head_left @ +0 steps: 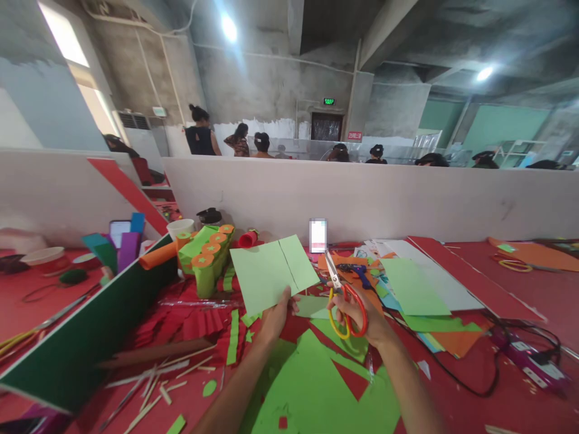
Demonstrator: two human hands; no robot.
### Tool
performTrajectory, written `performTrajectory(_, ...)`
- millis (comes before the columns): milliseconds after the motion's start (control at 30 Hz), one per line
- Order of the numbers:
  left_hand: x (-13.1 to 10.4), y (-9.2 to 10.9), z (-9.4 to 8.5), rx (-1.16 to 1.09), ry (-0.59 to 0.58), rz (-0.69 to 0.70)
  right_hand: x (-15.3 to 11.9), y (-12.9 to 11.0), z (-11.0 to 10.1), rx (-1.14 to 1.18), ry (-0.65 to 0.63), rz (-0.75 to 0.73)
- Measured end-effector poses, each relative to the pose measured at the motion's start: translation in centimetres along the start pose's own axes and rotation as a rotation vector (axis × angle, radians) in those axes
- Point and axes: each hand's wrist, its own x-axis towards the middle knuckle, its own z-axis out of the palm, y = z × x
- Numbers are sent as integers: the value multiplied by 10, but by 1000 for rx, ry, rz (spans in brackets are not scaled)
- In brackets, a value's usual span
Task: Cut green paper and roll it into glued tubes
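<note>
A pale green sheet of paper (260, 274) with a dark line drawn across it is pinched at its lower edge by my left hand (278, 313). My right hand (362, 316) holds scissors (347, 310) with one red and one yellow handle loop, their blades pointing up and away. The scissors are just right of the sheet, apart from it. Below both hands lie brighter green paper pieces (312, 386) with cut-out gaps. To the left stands a green paper model (208, 256) with orange round tops.
A dark green board (90, 331) stands on the left, near wooden sticks (154, 386). Behind the scissors lie a blue glue gun (360, 274) and paper scraps. Stacked sheets (416, 286), a black cable and a purple power strip (534, 361) are on the right. A white partition (362, 199) closes the back.
</note>
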Motion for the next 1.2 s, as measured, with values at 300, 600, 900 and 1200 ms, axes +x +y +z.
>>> performTrajectory(300, -12, 9, 5, 43, -89, -24, -18, -18, -21, -97, -155, 169)
performTrajectory(600, -3, 4, 8, -39, -30, 140, -39, -30, -13, -166, -346, 345)
performTrajectory(900, -7, 13, -3, 44, 49, 144, -32, -16, 12, -261, -402, 306)
performTrajectory(1200, -9, 13, -3, 281, -20, 73, -24, 3, 37, -379, -286, 127)
